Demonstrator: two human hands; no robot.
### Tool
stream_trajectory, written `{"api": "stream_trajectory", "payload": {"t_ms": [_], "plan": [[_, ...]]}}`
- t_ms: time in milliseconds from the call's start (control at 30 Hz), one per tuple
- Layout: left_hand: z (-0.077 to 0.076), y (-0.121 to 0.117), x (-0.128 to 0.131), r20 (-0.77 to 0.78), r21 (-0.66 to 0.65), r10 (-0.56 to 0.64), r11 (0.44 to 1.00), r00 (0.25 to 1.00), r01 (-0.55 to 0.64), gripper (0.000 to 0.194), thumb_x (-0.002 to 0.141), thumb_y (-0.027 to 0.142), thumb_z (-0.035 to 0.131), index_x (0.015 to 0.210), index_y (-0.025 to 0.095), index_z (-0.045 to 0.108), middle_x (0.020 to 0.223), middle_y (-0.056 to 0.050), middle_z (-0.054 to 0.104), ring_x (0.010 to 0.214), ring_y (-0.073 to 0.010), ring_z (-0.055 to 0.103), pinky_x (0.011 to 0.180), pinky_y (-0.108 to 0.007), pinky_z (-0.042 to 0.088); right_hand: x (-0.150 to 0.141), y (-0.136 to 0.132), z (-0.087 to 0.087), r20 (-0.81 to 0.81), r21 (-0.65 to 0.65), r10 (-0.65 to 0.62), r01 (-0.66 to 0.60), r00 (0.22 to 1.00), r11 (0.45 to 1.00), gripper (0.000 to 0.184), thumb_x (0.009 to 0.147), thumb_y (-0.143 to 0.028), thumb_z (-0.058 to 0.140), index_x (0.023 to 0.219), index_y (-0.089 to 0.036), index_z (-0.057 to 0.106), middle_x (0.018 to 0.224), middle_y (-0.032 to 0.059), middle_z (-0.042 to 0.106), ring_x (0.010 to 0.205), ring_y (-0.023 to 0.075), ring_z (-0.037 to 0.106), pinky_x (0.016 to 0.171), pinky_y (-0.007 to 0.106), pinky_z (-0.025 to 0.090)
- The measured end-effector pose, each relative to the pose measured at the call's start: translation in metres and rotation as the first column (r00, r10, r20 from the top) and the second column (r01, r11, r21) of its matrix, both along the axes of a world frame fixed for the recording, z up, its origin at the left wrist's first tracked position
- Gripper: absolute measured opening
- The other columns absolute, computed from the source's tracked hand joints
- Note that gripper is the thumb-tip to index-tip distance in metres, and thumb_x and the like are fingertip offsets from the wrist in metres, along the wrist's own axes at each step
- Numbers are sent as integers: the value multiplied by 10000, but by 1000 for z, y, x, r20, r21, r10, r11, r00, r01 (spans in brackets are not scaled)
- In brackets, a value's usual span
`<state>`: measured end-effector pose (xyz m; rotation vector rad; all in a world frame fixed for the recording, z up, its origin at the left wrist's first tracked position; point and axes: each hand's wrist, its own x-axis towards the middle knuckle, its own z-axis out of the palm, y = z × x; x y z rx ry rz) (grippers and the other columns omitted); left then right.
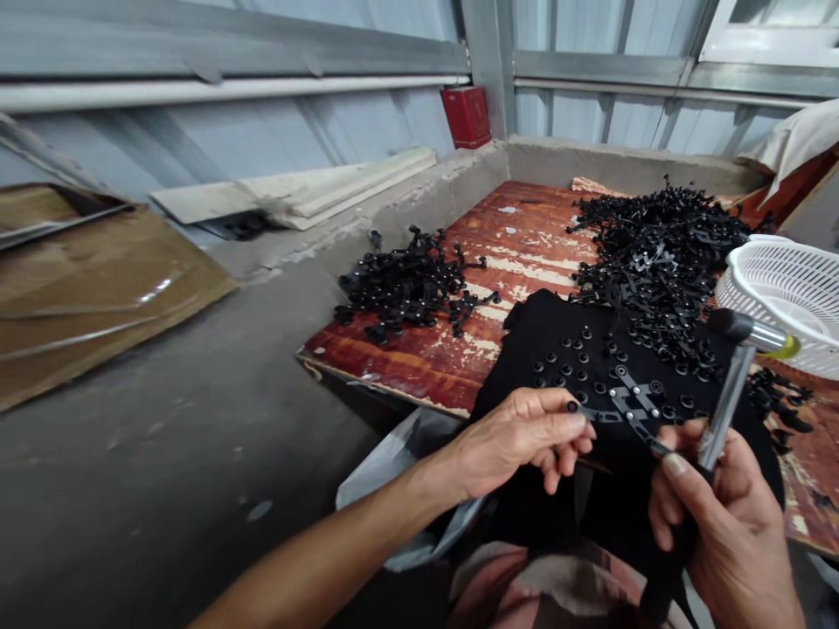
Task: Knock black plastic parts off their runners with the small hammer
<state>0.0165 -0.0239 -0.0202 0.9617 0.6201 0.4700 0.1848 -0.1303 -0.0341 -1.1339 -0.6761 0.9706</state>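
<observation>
My left hand (pixel 517 432) pinches one end of a dark grey, riveted scissor-type linkage (pixel 633 404) between thumb and fingers. The linkage's crossed bars are spread apart, with shiny rivets at the joints. Closed round the black grip of a two-faced mallet (pixel 727 406), my right hand (pixel 727 502) also pinches the linkage's other lower end. The mallet's head has one black face and one yellow face and points up and away. Below the linkage lies a black cloth (pixel 547 319), with several small black round pieces (pixel 582 376) set out on it.
Black linkage pieces form a pile (pixel 406 279) on the left of the worn red board (pixel 511 249) and a larger heap (pixel 655 253) at the back right. A white plastic basket (pixel 786 279) stands at right. Cardboard (pixel 98 288) is at left, a red tin (pixel 467 118) in the corner.
</observation>
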Motion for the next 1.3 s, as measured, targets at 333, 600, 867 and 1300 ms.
{"api": "stream_trajectory", "payload": {"t_ms": [333,600,867,1300], "plan": [[-14,-37,31,346,-271,371,919,862,-286,399,635,352,809,931,167,616,804,-30,654,758,-137,627,684,-245,497,-29,-1,-23,61,-1,40,-40,997,999,195,867,-330,705,983,-277,557,887,-23,564,448,72,487,323,188,449],[-18,-39,28,139,-176,533,843,835,-509,293,700,358,756,782,149,568,709,-18,644,645,-127,623,611,-243,511,-44,-10,-22,64,-121,72,-64,995,991,260,907,-449,625,1063,-260,539,635,-56,532,423,74,432,367,147,390],[-1,-7,-14,-64,51,300,954,952,-297,382,690,419,735,857,178,491,669,38,576,537,-111,607,493,-217,496,-25,-16,-25,-26,-291,155,-156,988,944,415,879,-532,612,1162,-255,487,592,-38,552,394,109,451,357,178,371],[-12,-29,-9,-216,139,-8,990,976,39,270,790,416,584,849,171,486,621,51,477,470,-44,419,468,-171,351,-34,5,-22,109,-178,204,-183,973,967,206,888,-409,662,990,-253,574,824,-18,576,513,79,450,404,145,409]]}}
